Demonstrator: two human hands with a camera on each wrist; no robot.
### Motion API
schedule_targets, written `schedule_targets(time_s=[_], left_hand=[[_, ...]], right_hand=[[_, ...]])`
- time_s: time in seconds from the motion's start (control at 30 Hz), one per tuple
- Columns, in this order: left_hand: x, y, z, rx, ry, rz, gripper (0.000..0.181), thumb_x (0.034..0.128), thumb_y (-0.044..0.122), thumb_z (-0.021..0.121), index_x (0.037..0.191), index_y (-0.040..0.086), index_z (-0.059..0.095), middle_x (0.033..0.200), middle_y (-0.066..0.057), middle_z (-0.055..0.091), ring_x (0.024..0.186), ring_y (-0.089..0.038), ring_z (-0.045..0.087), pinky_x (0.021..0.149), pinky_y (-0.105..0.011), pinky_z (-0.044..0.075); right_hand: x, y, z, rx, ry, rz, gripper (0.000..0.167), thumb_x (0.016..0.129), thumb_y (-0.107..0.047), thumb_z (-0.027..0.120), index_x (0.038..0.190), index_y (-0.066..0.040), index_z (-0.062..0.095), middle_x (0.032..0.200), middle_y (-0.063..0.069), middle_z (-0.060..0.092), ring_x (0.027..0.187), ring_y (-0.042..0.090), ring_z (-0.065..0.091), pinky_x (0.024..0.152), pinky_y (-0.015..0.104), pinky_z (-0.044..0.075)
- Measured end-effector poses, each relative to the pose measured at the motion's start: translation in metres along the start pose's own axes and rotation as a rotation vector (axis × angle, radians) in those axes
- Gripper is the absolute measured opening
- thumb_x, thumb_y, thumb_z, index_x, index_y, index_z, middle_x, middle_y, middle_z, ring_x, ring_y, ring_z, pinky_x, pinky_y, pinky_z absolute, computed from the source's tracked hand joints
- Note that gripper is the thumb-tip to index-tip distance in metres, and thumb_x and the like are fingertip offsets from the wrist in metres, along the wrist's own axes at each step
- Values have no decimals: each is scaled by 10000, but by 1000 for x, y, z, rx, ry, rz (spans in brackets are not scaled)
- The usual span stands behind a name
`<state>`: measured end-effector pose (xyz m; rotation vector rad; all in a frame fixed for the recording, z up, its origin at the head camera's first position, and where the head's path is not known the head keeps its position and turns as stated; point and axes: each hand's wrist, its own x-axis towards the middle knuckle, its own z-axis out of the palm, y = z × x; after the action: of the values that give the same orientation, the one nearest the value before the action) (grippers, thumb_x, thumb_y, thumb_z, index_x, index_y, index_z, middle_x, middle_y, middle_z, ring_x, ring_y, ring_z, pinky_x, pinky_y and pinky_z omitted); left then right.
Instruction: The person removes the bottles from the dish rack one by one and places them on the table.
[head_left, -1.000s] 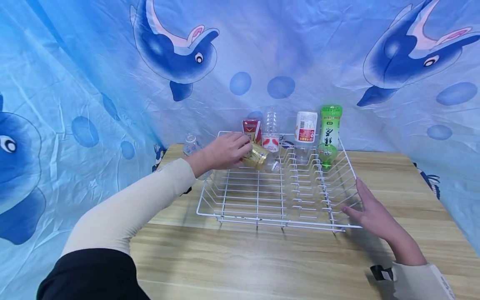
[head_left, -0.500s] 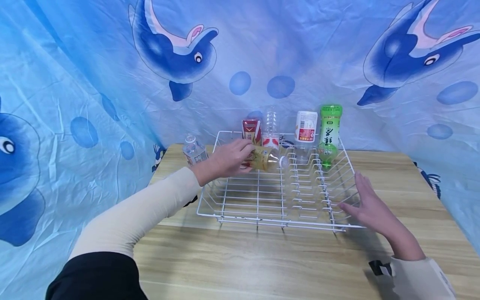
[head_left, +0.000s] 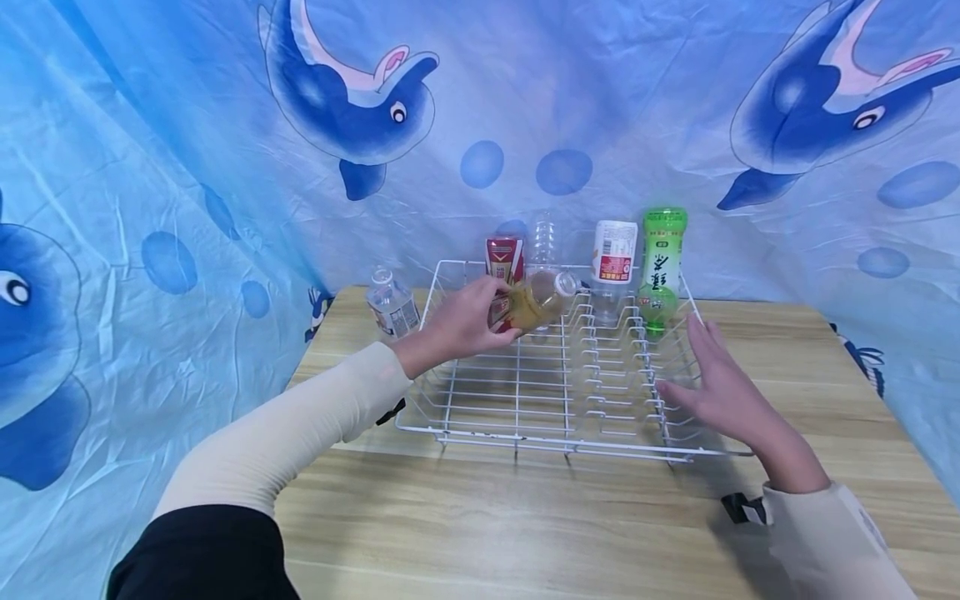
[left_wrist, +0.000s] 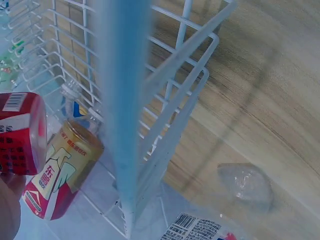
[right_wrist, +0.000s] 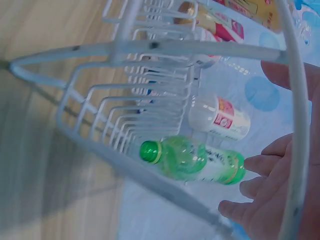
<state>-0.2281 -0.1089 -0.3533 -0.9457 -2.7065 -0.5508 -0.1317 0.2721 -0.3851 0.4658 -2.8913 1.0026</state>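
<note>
My left hand (head_left: 465,321) grips a yellow-labelled plastic bottle (head_left: 538,302) by its base end. The bottle hangs tilted over the white wire dish rack (head_left: 517,437), its white cap pointing right and slightly up. In the left wrist view, the red base of this bottle (left_wrist: 20,132) shows beside a gold-and-red bottle (left_wrist: 65,170) in the rack. My right hand (head_left: 723,392) is at the rack's right side, fingers extended and holding nothing; whether it touches the wire is unclear. Near its fingers, a green bottle (right_wrist: 182,157) stands cap down.
Along the rack's back are a clear bottle (head_left: 545,233) and a white-labelled bottle (head_left: 615,258). Left of the rack, another clear bottle (head_left: 393,310) stands on the wooden table (head_left: 495,525). A blue dolphin-print curtain (head_left: 495,108) hangs behind.
The yellow-labelled bottle has turned, its cap swinging from lower right to slightly upward. My left hand has shifted a little right. My right hand has moved left and a bit farther forward.
</note>
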Motion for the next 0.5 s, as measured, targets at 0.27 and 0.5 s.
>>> schedule_targets(time_s=[0.27,0.5], left_hand=[[0,0,-1,-225,109,-125,619,821,325,842,1252,43,497,1087,-78,588,900,-209,636,717,-278,576],[0,5,-3,-272,119,-126,608,825,308,841,1256,52,498,1117,-78,593,908,-189,630,705,-267,577]], right_hand=[[11,-15,-1,-2,-1,-34,1108,912,-339,756,1608,-83,-68,1661,193,-66,1515,364,-136,1176,634,13],[19,-28,-3,-14,-33,-22,1118,919,-414,736,1606,-103,-90,1668,146,-89,1518,334,-144,1176,643,38]])
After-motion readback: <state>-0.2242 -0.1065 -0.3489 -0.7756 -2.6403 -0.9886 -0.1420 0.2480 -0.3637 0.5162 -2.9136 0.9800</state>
